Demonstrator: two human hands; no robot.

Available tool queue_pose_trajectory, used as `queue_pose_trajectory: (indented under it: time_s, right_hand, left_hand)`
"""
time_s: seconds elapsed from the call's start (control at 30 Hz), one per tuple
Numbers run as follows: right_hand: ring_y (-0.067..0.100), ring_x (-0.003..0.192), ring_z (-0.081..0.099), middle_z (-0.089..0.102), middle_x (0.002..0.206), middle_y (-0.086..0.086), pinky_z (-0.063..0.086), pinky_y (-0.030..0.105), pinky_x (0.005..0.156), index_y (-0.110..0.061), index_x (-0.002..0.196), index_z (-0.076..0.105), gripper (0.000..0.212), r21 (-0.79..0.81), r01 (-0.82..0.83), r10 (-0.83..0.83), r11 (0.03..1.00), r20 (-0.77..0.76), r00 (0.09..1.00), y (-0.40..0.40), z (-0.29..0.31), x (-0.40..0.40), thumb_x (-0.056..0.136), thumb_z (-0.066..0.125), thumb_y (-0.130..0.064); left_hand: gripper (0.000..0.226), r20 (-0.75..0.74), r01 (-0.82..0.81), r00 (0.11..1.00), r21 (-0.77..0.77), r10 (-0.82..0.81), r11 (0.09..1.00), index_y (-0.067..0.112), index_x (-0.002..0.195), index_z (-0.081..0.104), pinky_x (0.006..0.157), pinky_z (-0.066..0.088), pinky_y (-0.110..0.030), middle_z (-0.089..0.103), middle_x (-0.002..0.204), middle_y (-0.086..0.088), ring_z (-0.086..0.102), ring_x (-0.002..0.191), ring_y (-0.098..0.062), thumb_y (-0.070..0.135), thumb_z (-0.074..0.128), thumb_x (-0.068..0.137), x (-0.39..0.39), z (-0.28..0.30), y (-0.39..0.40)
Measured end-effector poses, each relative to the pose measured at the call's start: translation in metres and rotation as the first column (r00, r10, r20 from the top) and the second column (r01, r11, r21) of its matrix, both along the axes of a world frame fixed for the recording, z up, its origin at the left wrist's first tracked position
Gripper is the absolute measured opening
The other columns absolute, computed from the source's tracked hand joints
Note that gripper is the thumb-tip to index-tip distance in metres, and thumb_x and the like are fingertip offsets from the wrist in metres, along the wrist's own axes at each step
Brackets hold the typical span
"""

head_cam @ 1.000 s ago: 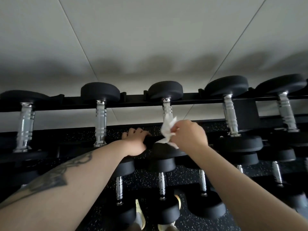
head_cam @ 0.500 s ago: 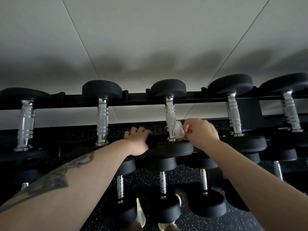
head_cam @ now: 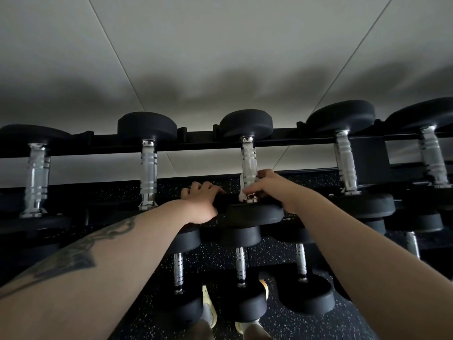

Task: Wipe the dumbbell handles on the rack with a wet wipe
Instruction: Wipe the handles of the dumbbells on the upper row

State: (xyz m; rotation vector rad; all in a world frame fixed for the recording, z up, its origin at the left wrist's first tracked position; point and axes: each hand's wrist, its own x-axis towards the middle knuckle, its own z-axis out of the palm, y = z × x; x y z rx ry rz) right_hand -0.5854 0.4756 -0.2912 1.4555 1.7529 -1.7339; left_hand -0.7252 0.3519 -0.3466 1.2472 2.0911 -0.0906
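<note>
While the rack is carrying a top row of dumbbells with round matte black heads, the right hand is curling its fingers around the lower end of the middle knurled chrome handle, pressing the crumpled white wet wipe against it. Left of that handle, the left hand is gripping the black front rail, fingers hooked over. Below the handle, smaller dumbbells are sitting above speckled black rubber floor.
</note>
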Motion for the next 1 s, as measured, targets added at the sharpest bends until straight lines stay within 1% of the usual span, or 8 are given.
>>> queue_pose_trajectory:
  time_s: [0.13, 0.23, 0.33, 0.43, 0.6, 0.77, 0.9, 1.0]
  right_hand:
    - [0.028, 0.109, 0.059, 0.061, 0.115, 0.014, 0.044, 0.048, 0.101, -0.019, 0.116, 0.051, 0.053, -0.070, 0.003, -0.006, 0.998, -0.034, 0.999, 0.003, 0.000, 0.017, 0.070, 0.076, -0.016]
    - [0.029, 0.110, 0.058, 0.060, 0.120, 0.016, 0.044, 0.041, 0.097, -0.012, 0.129, 0.049, 0.057, -0.065, 0.013, -0.016, 0.998, -0.045, 0.999, 0.006, -0.001, 0.018, 0.076, 0.070, -0.011]
    - [0.032, 0.112, 0.056, 0.058, 0.122, 0.019, 0.043, 0.035, 0.093, -0.005, 0.130, 0.048, 0.047, 0.023, -0.028, 0.028, 0.999, 0.008, 1.000, 0.000, 0.002, -0.001, 0.084, 0.060, -0.001]
    - [0.026, 0.102, 0.060, 0.064, 0.110, 0.008, 0.047, 0.038, 0.093, -0.014, 0.120, 0.055, 0.040, 0.200, -0.114, 0.105, 0.973, 0.052, 0.993, -0.014, -0.003, -0.001, 0.082, 0.066, -0.019]
    - [0.011, 0.088, 0.065, 0.071, 0.099, -0.009, 0.050, 0.024, 0.071, -0.032, 0.105, 0.070, 0.019, 0.660, -0.104, 0.050, 0.744, 0.100, 0.994, -0.035, 0.020, 0.032, 0.087, 0.062, -0.033]
    - [0.010, 0.091, 0.065, 0.072, 0.095, -0.013, 0.053, 0.029, 0.079, -0.038, 0.094, 0.074, 0.013, 0.641, -0.095, 0.103, 0.762, 0.025, 0.994, -0.038, 0.027, 0.025, 0.083, 0.068, -0.031]
    - [0.020, 0.094, 0.062, 0.069, 0.098, -0.004, 0.046, 0.028, 0.074, -0.033, 0.103, 0.070, 0.019, 0.689, -0.516, 0.379, 0.509, 0.359, 0.853, -0.039, 0.031, -0.009, 0.089, 0.059, -0.026]
    - [0.024, 0.093, 0.061, 0.064, 0.102, 0.006, 0.040, 0.029, 0.065, -0.012, 0.109, 0.062, 0.021, 0.637, -0.717, 0.457, 0.283, 0.568, 0.685, -0.052, 0.034, -0.037, 0.090, 0.053, -0.010]
  left_hand:
    - [0.058, -0.001, -0.001, 1.000, 0.009, 0.001, 1.000, 0.038, 0.138, 0.036, 0.103, 0.020, -0.038, 0.033, 0.142, 0.004, 0.025, 0.131, -0.024, 0.020, 0.056, 0.086, 0.000, 0.000, 0.000]
    - [0.058, 0.002, 0.004, 1.000, 0.013, -0.004, 1.000, 0.038, 0.138, 0.036, 0.103, 0.019, -0.038, 0.033, 0.141, 0.004, 0.024, 0.130, -0.023, 0.019, 0.054, 0.086, 0.000, -0.001, -0.001]
    - [0.059, 0.013, 0.004, 1.000, 0.011, -0.005, 1.000, 0.037, 0.138, 0.035, 0.104, 0.019, -0.039, 0.032, 0.142, 0.003, 0.023, 0.131, -0.024, 0.019, 0.054, 0.086, -0.001, 0.000, -0.001]
    - [0.059, 0.024, 0.002, 1.000, 0.009, -0.002, 1.000, 0.037, 0.138, 0.035, 0.104, 0.018, -0.038, 0.032, 0.141, 0.004, 0.022, 0.131, -0.024, 0.018, 0.054, 0.085, -0.001, 0.000, -0.001]
    - [0.057, 0.057, -0.003, 0.998, 0.021, 0.002, 1.000, 0.039, 0.135, 0.037, 0.102, 0.017, -0.037, 0.033, 0.140, 0.004, 0.022, 0.129, -0.024, 0.016, 0.053, 0.085, -0.002, 0.001, -0.001]
    - [0.059, 0.040, -0.009, 0.999, 0.011, 0.008, 1.000, 0.039, 0.137, 0.036, 0.101, 0.018, -0.037, 0.033, 0.140, 0.005, 0.023, 0.129, -0.023, 0.017, 0.054, 0.085, -0.001, 0.000, 0.000]
    - [0.058, 0.016, -0.002, 1.000, -0.008, 0.002, 1.000, 0.039, 0.137, 0.036, 0.101, 0.019, -0.038, 0.033, 0.141, 0.004, 0.024, 0.130, -0.023, 0.020, 0.054, 0.085, 0.000, 0.004, 0.001]
    - [0.056, 0.000, 0.004, 1.000, -0.024, -0.004, 1.000, 0.034, 0.138, 0.036, 0.103, 0.020, -0.039, 0.031, 0.145, 0.002, 0.024, 0.131, -0.025, 0.025, 0.055, 0.087, 0.001, 0.006, 0.001]
